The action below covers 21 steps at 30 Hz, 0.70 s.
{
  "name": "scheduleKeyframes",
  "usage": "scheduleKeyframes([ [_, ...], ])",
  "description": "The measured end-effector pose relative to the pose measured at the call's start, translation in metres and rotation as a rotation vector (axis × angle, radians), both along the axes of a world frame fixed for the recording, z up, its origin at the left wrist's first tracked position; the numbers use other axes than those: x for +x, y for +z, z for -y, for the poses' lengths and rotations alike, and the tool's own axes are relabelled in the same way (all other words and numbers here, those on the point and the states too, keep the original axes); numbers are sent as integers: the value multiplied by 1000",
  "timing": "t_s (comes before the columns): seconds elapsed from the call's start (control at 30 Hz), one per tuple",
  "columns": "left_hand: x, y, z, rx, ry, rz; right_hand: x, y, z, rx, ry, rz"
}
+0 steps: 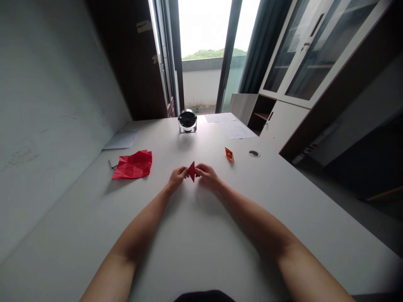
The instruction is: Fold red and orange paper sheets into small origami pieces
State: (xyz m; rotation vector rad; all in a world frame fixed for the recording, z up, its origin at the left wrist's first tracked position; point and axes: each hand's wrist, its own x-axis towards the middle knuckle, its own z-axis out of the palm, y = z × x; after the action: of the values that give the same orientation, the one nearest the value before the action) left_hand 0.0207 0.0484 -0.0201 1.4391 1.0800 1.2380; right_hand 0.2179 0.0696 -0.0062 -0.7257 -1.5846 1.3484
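One small red folded paper (192,171) above the white table (189,218), between your two hands: left hand (179,175) pinches one side, right hand (207,173) pinches the other; you have one creased red sheet (134,165) to the left, one orange folded piece (229,154) to the right, one round black device (187,119) beyond

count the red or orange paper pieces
3: a creased red sheet at left, a small red piece held between the left hand and right hand, and an orange piece at right.
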Motion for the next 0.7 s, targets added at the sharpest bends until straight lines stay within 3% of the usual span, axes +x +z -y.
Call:
scheduleKeyframes([
  [0.37, 0, 1, 0, -20, 27, 18, -2, -8, -3, -3, 24, -22],
  [0.7, 1, -4, -1, 13, 23, -39, -3, -18, -6, 75, -147, 164],
])
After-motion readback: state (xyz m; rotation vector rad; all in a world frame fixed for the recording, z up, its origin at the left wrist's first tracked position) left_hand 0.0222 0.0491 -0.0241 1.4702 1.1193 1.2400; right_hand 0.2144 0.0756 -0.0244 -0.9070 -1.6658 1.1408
